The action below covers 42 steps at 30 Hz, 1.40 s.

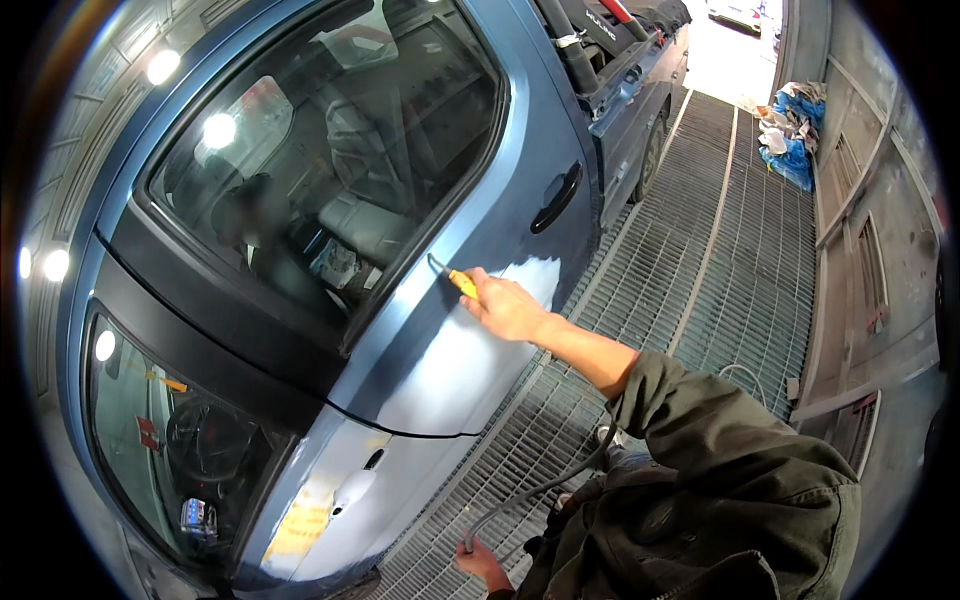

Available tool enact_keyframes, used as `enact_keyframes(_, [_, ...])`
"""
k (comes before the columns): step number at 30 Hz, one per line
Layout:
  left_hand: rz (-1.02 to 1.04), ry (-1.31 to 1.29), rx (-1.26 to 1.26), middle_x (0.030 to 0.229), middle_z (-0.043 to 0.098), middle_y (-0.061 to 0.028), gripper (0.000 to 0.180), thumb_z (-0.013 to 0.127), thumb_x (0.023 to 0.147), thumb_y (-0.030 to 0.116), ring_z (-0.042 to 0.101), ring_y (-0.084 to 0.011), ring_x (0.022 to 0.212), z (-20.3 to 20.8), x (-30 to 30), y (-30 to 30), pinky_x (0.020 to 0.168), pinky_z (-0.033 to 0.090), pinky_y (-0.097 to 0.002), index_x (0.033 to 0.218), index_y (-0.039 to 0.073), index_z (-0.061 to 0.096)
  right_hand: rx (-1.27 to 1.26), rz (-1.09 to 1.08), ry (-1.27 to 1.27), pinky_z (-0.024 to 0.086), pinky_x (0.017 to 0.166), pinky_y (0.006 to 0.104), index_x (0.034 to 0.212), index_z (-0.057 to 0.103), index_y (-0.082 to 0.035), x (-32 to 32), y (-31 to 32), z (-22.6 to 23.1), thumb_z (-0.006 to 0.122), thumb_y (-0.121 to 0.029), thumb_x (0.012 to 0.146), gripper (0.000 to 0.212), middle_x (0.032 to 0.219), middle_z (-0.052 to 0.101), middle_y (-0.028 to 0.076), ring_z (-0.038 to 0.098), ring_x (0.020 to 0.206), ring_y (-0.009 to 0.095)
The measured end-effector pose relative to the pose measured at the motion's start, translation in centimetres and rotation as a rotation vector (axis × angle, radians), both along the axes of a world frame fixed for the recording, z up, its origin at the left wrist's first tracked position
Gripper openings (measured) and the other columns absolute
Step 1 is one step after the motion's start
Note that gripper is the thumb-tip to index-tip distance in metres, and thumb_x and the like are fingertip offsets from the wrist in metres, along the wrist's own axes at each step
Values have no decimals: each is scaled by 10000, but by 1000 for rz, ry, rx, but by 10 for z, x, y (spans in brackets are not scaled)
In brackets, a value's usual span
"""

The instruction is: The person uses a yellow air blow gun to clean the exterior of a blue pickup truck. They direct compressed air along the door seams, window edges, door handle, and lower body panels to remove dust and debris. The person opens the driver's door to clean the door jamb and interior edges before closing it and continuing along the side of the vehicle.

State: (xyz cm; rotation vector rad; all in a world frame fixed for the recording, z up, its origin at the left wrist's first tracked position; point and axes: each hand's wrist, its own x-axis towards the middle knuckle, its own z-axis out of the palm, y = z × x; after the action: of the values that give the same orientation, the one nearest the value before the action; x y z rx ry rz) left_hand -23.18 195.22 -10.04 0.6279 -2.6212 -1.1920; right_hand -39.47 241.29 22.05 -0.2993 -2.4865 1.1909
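My right hand is closed around a small yellow tool with a thin, dark bent tip. That tip is close to the blue rear door of a pickup truck, just below the window edge; I cannot tell whether it touches. Below the tool, a whitish-grey primer patch spreads over the lower door. Low in the view, my left hand grips a grey hose, which runs up behind my right sleeve. Where its other end goes is hidden.
Metal floor grating runs alongside the truck. The front door has whitish and yellowish patches around its handle. A black handle sticks out of the rear door. Crumpled blue and white sheeting lies by the right wall.
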Motion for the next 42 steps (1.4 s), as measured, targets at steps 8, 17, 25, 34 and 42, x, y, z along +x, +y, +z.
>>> enact_keyframes(8, [-131,-14,28,527,325,-37,403,667,897,204,286,-131,498,50,-24,94,483,226,-387,623,12,442,75,-188,-41,483,797,511,1122,441,16,-6,110,-3,525,-249,939,332,972,627,274,605,912,460])
enact_keyframes(17, [-278,-90,45,650,563,-113,175,698,803,132,510,-251,565,36,-41,148,530,389,-408,782,-7,593,158,-300,85,481,797,524,1124,442,12,-20,222,3,525,-236,935,324,945,628,287,606,905,467])
enact_keyframes(25, [-270,-395,355,1115,634,-122,370,541,976,294,559,-258,908,-9,-67,152,723,454,-424,1227,24,575,187,-337,214,479,823,521,1202,432,-2,-60,275,50,532,-251,931,382,971,637,271,612,930,452])
enact_keyframes(34, [-275,-259,14,1021,676,-178,325,649,915,263,616,-320,880,134,-43,274,736,471,-456,1101,-3,658,236,-301,390,484,792,531,1124,425,11,-107,317,130,530,-289,928,373,903,636,282,616,887,466])
enact_keyframes(42, [-292,-217,-53,947,676,-239,287,611,869,127,618,-389,849,151,-52,291,746,471,-459,1094,-49,645,215,-266,575,481,829,526,1094,446,29,-142,313,242,519,-316,923,392,928,631,308,614,915,474])
